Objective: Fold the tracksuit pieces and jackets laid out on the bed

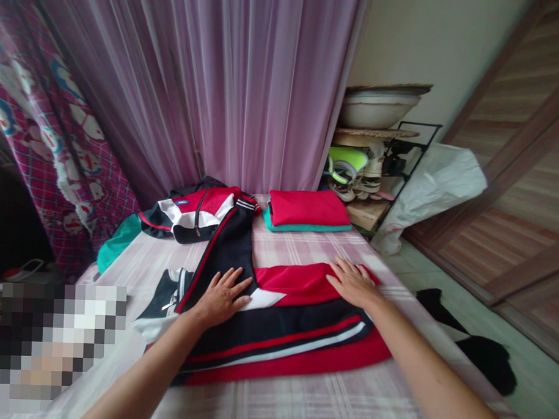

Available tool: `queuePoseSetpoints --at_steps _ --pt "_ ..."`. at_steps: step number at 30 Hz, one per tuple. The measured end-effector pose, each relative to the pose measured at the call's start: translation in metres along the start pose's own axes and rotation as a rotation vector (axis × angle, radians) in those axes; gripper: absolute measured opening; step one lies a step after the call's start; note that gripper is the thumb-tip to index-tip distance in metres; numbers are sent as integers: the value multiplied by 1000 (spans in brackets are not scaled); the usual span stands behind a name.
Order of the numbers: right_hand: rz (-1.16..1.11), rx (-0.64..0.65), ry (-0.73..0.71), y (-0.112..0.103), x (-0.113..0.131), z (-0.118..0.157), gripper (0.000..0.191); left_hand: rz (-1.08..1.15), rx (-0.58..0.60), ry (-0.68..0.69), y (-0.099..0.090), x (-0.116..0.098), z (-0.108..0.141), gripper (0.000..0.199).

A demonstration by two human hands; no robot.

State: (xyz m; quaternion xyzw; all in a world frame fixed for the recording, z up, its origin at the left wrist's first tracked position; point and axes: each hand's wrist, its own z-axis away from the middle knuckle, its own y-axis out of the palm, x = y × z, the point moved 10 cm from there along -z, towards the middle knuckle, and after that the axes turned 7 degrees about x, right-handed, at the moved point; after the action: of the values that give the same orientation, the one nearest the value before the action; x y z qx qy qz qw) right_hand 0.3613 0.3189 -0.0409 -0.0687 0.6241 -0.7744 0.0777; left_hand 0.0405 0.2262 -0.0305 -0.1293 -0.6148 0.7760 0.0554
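Note:
A navy, red and white track jacket [275, 331] lies partly folded on the checked cloth in front of me. One dark sleeve [232, 244] with a red stripe stretches away from me, its striped cuff beside another jacket. My left hand [224, 298] rests flat, fingers spread, where that sleeve meets the body. On the red part at the right end, my right hand [353, 282] lies palm down with its fingers extended. Neither hand grasps anything. The collar and a zip pull [170, 303] show at the left end.
Behind lies a second red, white and navy jacket [197, 209]. A folded red garment [309, 207] sits on a green one [279, 226]. Purple curtains [265, 80] hang beyond. To the right stand a rack [419, 153] with shoes and basins, and a white plastic bag [436, 184].

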Motion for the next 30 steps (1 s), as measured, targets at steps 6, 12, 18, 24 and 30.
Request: queuePoseSetpoints --at_steps 6,12,18,24,30 --pt "24 -60 27 -20 10 3 62 59 36 25 12 7 -2 54" --pt "-22 -157 -206 -25 74 21 60 73 -329 -87 -55 51 4 46" --pt "-44 -47 -258 6 90 23 57 361 -276 -540 -68 147 5 59" --pt "-91 -188 -259 -19 85 26 50 548 -251 -506 -69 155 -14 47" --pt "-153 -357 -271 -52 85 34 43 535 -282 -209 -86 86 18 41"
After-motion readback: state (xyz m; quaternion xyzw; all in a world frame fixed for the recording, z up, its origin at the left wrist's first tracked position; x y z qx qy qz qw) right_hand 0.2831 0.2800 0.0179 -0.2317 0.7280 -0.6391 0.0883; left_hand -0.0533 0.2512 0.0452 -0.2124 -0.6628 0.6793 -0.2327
